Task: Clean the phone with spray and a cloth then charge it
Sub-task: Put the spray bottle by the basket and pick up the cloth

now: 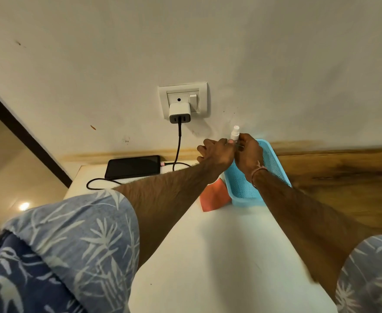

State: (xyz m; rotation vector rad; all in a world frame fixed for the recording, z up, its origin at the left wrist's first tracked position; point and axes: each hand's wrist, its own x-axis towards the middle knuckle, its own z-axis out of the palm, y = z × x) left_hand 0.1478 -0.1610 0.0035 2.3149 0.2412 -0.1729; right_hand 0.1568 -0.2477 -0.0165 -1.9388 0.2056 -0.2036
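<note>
A small spray bottle (235,134) with a white nozzle is held upright above the blue basket (269,159). My right hand (248,152) grips its body. My left hand (214,152) touches it just below the nozzle with thumb and fingers. The black phone (133,166) lies flat on the white table (219,245) near the wall, with a black cable (177,145) at its right end. The cable runs up to a white charger (179,112) in the wall socket. An orange cloth (214,196) lies flat beside the basket's left side.
The wall socket plate (183,98) has a switch on its right. A wood-grain surface (343,172) lies to the right of the table. The table's left edge drops to a tiled floor (11,188). Slack cable loops in front of the phone.
</note>
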